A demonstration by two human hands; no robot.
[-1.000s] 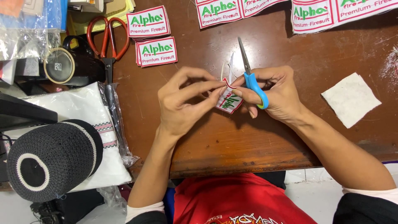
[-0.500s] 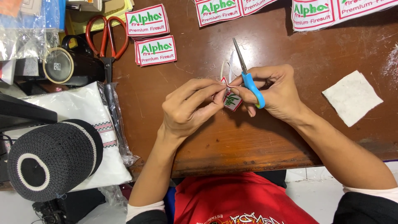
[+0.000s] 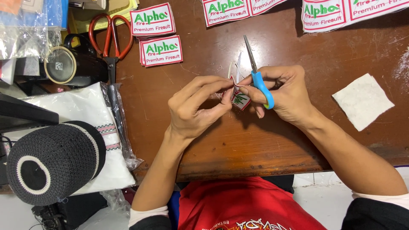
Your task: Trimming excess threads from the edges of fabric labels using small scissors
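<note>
My left hand [image 3: 194,106] pinches a small embroidered patch [image 3: 240,100] with a red border and green lettering, held just above the brown wooden table [image 3: 255,145]. My right hand [image 3: 287,96] grips small blue-handled scissors [image 3: 257,74], blades pointing away from me, next to the patch's upper edge. A thin white strip of trimmed backing curls up from the patch beside the blades. Both hands meet at the table's middle.
Finished white patches [image 3: 161,50] lie at the upper left, more along the far edge [image 3: 226,10]. Large orange-handled scissors [image 3: 110,36] lie at left. A white fabric square [image 3: 362,101] is at right. A black knitted cap [image 3: 51,162] rests on a bagged white cloth [image 3: 85,110].
The patch has turned in my left hand's fingers and both hands shifted slightly away from me. The scissor blades now point more to the far left.
</note>
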